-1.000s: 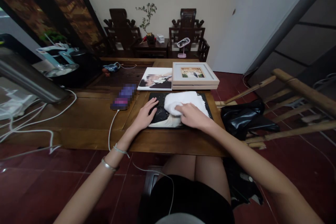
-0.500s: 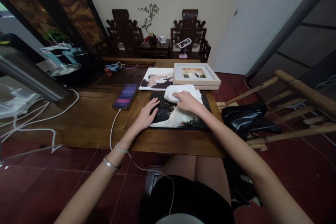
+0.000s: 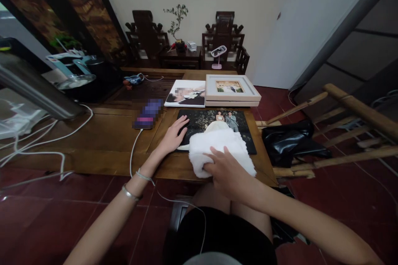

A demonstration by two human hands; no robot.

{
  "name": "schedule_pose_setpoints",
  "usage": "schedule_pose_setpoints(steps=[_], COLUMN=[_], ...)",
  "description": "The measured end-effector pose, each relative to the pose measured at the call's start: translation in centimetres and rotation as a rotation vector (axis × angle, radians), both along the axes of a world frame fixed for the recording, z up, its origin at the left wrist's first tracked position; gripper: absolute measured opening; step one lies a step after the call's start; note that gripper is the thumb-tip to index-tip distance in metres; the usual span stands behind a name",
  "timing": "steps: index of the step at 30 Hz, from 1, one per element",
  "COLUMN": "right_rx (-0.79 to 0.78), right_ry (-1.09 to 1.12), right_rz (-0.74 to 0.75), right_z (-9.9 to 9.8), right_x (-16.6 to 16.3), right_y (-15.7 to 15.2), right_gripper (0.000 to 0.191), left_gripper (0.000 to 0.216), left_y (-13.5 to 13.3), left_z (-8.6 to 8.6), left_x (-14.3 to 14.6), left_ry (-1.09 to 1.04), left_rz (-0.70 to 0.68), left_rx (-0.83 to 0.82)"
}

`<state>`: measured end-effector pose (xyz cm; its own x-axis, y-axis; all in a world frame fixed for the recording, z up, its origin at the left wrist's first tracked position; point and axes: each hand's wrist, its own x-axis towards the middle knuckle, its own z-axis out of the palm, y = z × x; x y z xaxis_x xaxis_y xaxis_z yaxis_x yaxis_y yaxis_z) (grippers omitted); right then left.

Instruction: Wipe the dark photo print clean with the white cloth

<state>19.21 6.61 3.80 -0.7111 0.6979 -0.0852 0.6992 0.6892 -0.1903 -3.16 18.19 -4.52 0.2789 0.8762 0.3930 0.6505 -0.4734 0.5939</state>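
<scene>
Right hand sits on top of the white cloth, grip curled into it, bunching the fabric. The cloth covers the near edge of the dark photo print and reaches the near edge of the surface. Left hand lies flat with its grip spread, fingertips on the print's left edge, palm on the wood.

Far edge of the print is just short of the framed photo and the second print, with only a narrow gap. To the right, a thin strip of wood runs to the surface edge, with the black bag past it. To the left there is open wood, with the phone and its white cable near the left hand.
</scene>
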Motion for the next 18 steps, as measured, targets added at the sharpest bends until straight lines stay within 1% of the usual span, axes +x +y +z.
schedule_pose_setpoints(steps=[2, 4, 8, 13, 16, 18], right_rx=[0.016, 0.040, 0.065, 0.136, 0.133, 0.135], right_ry=[0.013, 0.018, -0.016, -0.017, -0.020, -0.015], right_rz=[-0.015, -0.053, -0.110, -0.144, -0.150, -0.156], right_z=[0.1, 0.3, 0.7, 0.9, 0.9, 1.0], right_x=[-0.3, -0.7, -1.6, -2.4, -2.8, -3.1], right_y=[0.7, 2.2, 6.3, 11.8, 14.2, 15.1], right_gripper=[0.035, 0.034, 0.040, 0.046, 0.046, 0.044], left_gripper=[0.045, 0.046, 0.048, 0.052, 0.052, 0.052], left_y=[0.0, 0.1, 0.1, 0.1, 0.0, 0.0], left_z=[-0.1, -0.2, -0.2, -0.3, -0.2, -0.3], left_x=[0.0, -0.1, -0.1, -0.1, -0.1, -0.2], left_ry=[0.004, 0.006, -0.019, -0.028, -0.012, -0.001], left_rz=[-0.002, -0.004, 0.008, 0.016, 0.025, 0.023], left_rx=[-0.016, -0.034, -0.058, -0.060, -0.077, -0.075])
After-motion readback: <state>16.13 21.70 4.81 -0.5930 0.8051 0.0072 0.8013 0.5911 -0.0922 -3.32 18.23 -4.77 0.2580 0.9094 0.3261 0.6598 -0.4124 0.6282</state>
